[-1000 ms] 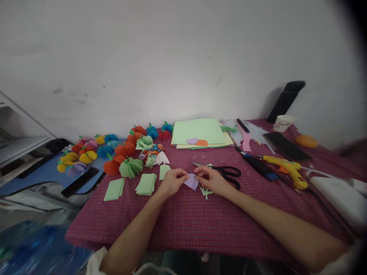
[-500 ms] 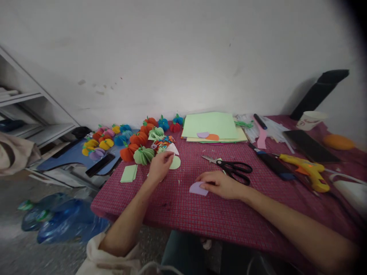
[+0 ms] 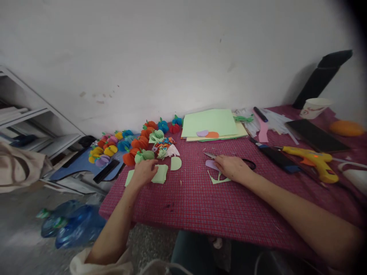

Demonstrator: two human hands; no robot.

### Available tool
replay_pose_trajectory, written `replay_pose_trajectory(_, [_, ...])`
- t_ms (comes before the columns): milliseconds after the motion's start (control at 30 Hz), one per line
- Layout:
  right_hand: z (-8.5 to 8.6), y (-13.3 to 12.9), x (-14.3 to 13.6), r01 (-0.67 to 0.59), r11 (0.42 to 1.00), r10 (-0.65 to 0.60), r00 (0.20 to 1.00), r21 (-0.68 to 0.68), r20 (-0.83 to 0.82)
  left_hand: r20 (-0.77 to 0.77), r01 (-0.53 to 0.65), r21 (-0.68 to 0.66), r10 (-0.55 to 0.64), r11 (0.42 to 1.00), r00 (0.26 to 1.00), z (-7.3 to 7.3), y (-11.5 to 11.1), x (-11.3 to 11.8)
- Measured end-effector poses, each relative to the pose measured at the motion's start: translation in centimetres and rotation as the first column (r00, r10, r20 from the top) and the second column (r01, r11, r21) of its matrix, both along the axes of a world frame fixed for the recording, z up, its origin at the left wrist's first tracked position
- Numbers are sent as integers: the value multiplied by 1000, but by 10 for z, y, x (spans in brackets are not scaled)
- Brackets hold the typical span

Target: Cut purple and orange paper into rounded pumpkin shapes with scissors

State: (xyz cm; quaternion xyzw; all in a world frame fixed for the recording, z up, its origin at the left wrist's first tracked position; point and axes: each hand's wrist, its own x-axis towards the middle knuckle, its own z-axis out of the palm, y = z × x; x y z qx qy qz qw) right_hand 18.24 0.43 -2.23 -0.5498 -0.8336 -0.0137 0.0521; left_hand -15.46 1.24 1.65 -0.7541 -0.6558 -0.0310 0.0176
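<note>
My left hand point(image 3: 144, 172) is over the left part of the table, fingers slightly apart, beside a stack of light green paper squares point(image 3: 161, 174) and just below a green paper pumpkin point(image 3: 145, 155). A green half-round paper piece point(image 3: 176, 164) lies to its right. My right hand point(image 3: 231, 168) has its fingertips closed at a purple half-round paper piece point(image 3: 211, 164), above black-handled scissors point(image 3: 210, 155) that it mostly covers. A cut green paper scrap point(image 3: 219, 179) lies under and in front of that hand.
Several colourful paper pumpkins point(image 3: 140, 143) stand at the back left. Large paper sheets point(image 3: 210, 122) lie by the wall. On the right are a yellow glue gun point(image 3: 311, 156), a dark utility knife point(image 3: 276, 156), a black slab point(image 3: 317, 134) and a paper cup point(image 3: 315, 107).
My left hand has moved left and down from the half-round green piece. My right hand has gone forward with the purple piece to the scissors, and a green scrap now shows there.
</note>
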Motion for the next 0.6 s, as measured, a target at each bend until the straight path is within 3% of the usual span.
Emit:
replay_pose_trajectory(133, [-3,-4,-5,24,1000,-24,1000,3,6,-47,26,43,-24,999,999,-3,-15,6])
replay_pose_trajectory(267, [-2,-5,-5,37,999,-38,999,-15,-8,-107,-30,33,33,999,994,-6,-23,11])
replay_pose_trajectory(600, [-4,-4,-4,36,999,-36,999,-16,8,-127,-32,-32,28,999,992,-24,-11,7])
